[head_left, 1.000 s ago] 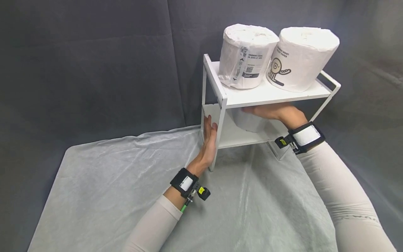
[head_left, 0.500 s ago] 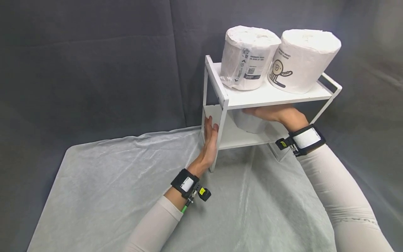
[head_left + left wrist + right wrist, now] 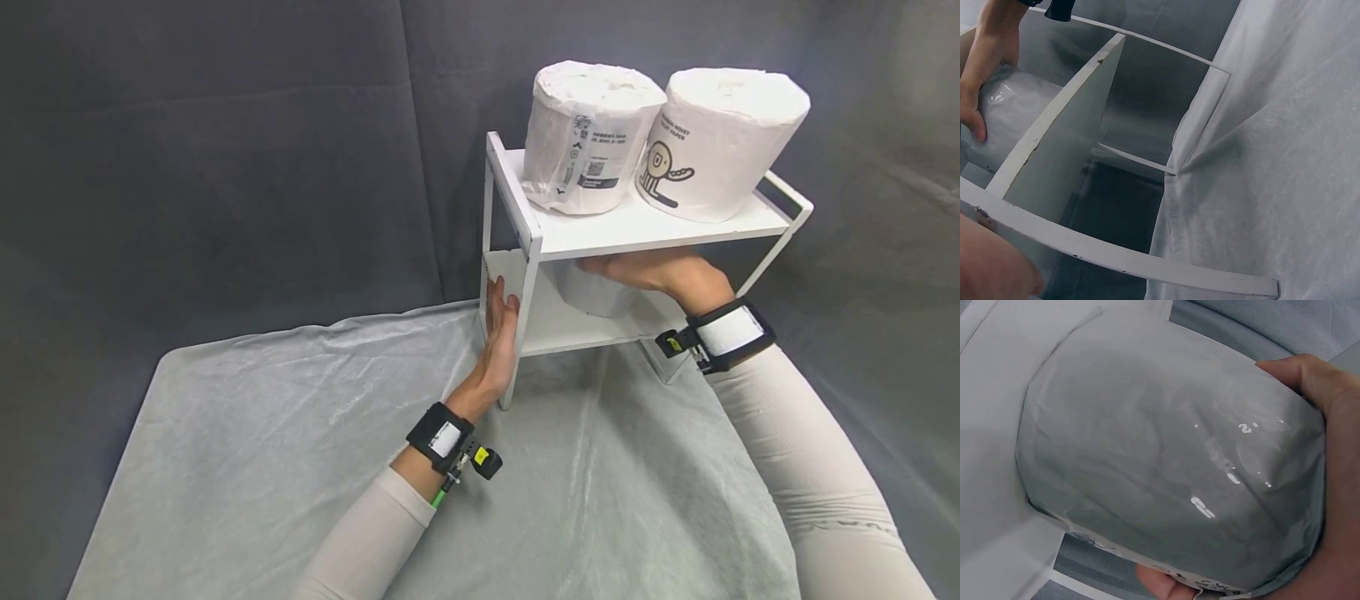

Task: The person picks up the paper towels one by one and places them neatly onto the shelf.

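Note:
A white two-tier rack (image 3: pixel 581 235) stands toward the right in the head view. My left hand (image 3: pixel 497 346) lies with straight fingers against its left side, by the front leg. Between the two shelves, my right hand (image 3: pixel 663 271) grips a toilet paper roll (image 3: pixel 596 290) in glossy plastic wrap. The right wrist view shows this wrapped roll (image 3: pixel 1166 444) up close, thumb on one side and fingers curled round the other. It sits at the lower shelf (image 3: pixel 555 332), its top hidden by the upper board and my hand.
Two wrapped toilet paper rolls stand on the upper shelf: the left roll (image 3: pixel 592 142) with printed text, the right roll (image 3: pixel 720 146) with a cartoon figure. Grey cloth (image 3: pixel 300 467) covers the table. A dark curtain (image 3: pixel 225 167) hangs behind.

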Demonstrator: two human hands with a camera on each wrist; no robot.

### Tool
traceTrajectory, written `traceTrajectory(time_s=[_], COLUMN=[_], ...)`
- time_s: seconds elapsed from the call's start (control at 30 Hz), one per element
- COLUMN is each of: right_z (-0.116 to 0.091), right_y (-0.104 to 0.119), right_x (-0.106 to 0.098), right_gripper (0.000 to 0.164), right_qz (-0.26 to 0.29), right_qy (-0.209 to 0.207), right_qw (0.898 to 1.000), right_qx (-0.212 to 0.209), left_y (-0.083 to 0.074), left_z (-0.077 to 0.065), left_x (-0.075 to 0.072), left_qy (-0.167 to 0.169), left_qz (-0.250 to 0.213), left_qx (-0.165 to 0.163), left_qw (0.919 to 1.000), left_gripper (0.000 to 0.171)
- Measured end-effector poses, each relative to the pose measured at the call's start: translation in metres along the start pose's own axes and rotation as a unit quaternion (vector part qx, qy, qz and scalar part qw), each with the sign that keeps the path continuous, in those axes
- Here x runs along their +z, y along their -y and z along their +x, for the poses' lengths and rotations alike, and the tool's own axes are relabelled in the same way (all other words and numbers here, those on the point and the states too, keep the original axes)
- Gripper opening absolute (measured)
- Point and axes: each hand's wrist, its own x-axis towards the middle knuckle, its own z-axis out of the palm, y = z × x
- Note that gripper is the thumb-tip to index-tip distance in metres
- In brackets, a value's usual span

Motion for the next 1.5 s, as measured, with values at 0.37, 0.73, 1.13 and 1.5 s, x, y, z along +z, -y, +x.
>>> traceTrajectory(time_s=[0.37, 0.73, 1.13, 1.5], right_z=[0.003, -0.015, -0.059, -0.113], right_y=[0.004, -0.001, -0.004, 0.009], right_x=[-0.007, 0.006, 0.020, 0.033], right_gripper=[0.083, 0.107, 0.104, 0.096], right_qz=[-0.039, -0.039, -0.115, -0.140], right_qy=[0.026, -0.079, -0.108, -0.115], right_qw=[0.999, 0.993, 0.987, 0.983], right_qx=[-0.024, -0.074, -0.033, -0.036], left_y=[-0.002, 0.003, -0.011, -0.012], left_z=[-0.002, -0.001, -0.039, -0.105], left_x=[-0.005, -0.014, -0.050, -0.108], left_qy=[-0.004, -0.011, -0.016, -0.002], left_qz=[0.000, -0.017, 0.204, 0.445], left_qx=[-0.005, 0.010, 0.031, 0.056], left_qw=[1.0000, 0.9997, 0.9784, 0.8936], left_gripper=[0.089, 0.120, 0.092, 0.089])
